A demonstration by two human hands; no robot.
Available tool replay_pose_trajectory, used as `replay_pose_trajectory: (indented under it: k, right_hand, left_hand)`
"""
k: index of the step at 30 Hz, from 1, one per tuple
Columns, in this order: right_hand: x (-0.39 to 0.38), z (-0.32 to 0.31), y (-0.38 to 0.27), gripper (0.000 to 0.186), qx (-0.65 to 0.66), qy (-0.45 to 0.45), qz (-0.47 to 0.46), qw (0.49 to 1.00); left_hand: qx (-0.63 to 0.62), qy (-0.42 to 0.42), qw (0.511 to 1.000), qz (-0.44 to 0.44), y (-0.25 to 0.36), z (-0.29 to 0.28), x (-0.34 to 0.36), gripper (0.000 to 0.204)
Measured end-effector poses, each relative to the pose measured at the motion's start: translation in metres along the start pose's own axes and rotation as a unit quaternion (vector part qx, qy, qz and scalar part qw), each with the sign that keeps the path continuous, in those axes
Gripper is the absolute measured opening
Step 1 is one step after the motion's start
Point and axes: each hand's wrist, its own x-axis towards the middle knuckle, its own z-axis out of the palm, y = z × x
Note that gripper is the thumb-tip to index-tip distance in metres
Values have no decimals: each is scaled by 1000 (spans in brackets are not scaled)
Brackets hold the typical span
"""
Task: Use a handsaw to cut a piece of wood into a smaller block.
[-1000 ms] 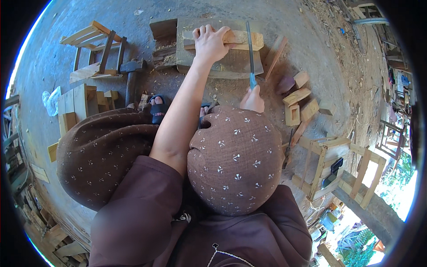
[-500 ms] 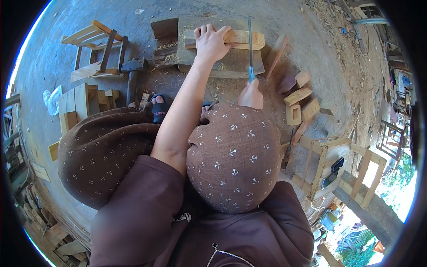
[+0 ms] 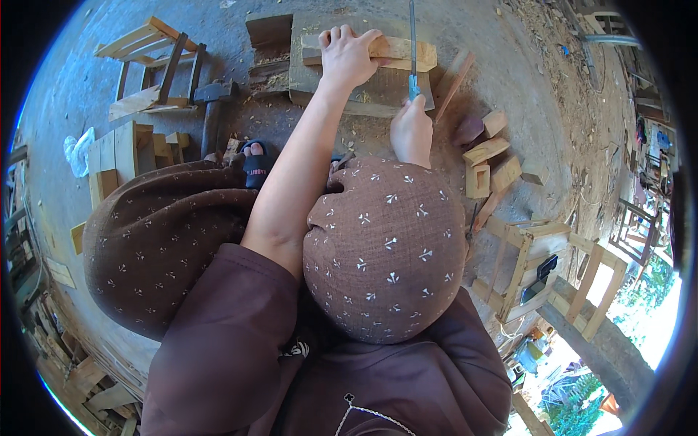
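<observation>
A pale squared wood block [image 3: 396, 52] lies crosswise on a wide, flat wooden base [image 3: 309, 86] on the ground in front of me. My left hand [image 3: 350, 57] presses down on the block left of its middle, fingers bent over the far edge and thumb along the top. In my right hand [image 3: 412, 132] is the blue handle of a thin-bladed hand saw [image 3: 413, 36], seen nearly edge-on. Its blade crosses the block near the right end and points away from me. How deep the blade sits in the wood I cannot tell.
Several short wood pieces [image 3: 487, 151] are heaped on the right. A small slatted stool [image 3: 156, 62], a hammer [image 3: 214, 94] with a dark head and stacked boards [image 3: 113, 156] are on the left. A dark phone [image 3: 547, 269] leans against a wooden frame at lower right.
My right hand and the saw have moved forward, away from me, so more of the hand shows past my knee. My left hand still holds the block, and the whole view has shifted slightly.
</observation>
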Motion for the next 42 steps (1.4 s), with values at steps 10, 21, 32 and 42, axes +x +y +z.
replay_pose_trajectory:
  k: [10,21,32,42]
  right_hand:
    - [-55,-6,21,22,32,-17,129,991]
    - [-11,-3,-6,20,-39,-2,40,998]
    - [-47,5,27,19,74,40,35,996]
    - [-40,5,29,19,37,37,12,999]
  left_hand:
    - [-2,24,1000,7,-1,2,2,54]
    - [-11,20,1000,-3,0,4,3,53]
    - [1,19,1000,4,1,1,2,55]
    - [-4,24,1000,2,1,2,1,54]
